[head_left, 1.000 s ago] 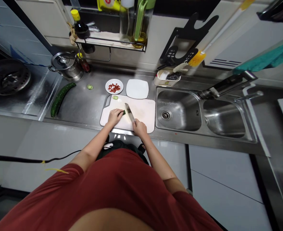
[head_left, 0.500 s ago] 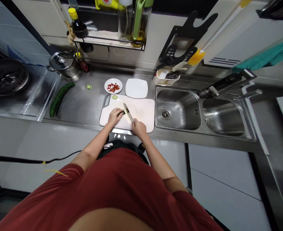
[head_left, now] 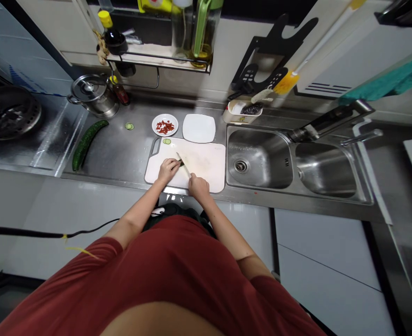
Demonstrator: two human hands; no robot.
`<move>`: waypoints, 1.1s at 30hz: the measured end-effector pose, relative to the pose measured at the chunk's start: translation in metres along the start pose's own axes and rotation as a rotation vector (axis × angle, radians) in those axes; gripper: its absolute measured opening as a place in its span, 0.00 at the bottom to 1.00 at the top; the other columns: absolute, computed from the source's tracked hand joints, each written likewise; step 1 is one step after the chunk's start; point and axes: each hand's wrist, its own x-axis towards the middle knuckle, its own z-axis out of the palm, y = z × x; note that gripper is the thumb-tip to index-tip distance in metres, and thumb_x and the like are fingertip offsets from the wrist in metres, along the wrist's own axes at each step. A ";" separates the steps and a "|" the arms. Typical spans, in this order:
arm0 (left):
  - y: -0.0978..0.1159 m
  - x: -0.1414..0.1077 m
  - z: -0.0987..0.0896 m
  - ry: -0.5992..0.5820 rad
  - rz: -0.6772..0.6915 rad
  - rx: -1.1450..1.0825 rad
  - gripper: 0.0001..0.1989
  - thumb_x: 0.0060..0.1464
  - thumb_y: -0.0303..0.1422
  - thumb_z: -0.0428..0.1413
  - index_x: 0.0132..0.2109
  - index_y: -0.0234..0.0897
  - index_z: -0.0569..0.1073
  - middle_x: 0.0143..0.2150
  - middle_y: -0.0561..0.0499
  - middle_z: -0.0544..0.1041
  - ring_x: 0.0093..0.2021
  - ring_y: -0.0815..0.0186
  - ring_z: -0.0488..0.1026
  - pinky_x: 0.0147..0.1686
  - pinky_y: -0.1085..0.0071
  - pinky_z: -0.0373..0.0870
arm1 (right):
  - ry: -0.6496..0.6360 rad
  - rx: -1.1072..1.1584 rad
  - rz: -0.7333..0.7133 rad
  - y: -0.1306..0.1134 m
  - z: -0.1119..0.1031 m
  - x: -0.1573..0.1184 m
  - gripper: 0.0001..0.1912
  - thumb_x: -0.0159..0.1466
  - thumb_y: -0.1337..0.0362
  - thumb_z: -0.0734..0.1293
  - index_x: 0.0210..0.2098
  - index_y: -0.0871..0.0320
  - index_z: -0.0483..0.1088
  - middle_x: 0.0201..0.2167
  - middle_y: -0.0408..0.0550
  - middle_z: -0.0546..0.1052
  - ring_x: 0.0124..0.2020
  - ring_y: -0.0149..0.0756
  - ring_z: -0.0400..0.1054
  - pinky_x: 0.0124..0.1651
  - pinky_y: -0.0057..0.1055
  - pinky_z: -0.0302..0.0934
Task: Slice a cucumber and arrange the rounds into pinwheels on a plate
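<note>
My right hand [head_left: 199, 187] is closed around the handle of a knife [head_left: 184, 164], its blade slanting up and left over the white cutting board [head_left: 209, 161]. Pressed under the fingers of my left hand [head_left: 168, 170] is a small dark-green piece of cucumber [head_left: 181, 162], mostly hidden; the blade is right beside it. Pale cucumber slices [head_left: 166, 141] lie at the board's upper left. Behind the board stand a round plate [head_left: 155, 131] of chopped red pieces [head_left: 164, 126] and a square white plate [head_left: 199, 128].
A whole cucumber [head_left: 87, 145] rests on the counter at left, near more slices [head_left: 129, 126]. Farther back is a lidded steel pot [head_left: 99, 100]. A double sink [head_left: 260, 184] borders the board at right. Above hangs a shelf [head_left: 157, 58] with bottles.
The knife and my right hand have shifted slightly left, and the blade is now closer to my left fingers. My left hand has hardly moved.
</note>
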 end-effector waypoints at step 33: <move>-0.002 0.001 0.002 -0.019 -0.010 -0.018 0.11 0.62 0.34 0.50 0.43 0.41 0.76 0.45 0.47 0.76 0.47 0.62 0.70 0.51 0.62 0.66 | -0.058 0.036 -0.040 -0.010 -0.001 0.026 0.16 0.65 0.74 0.53 0.50 0.60 0.63 0.42 0.57 0.76 0.46 0.43 0.71 0.46 0.34 0.62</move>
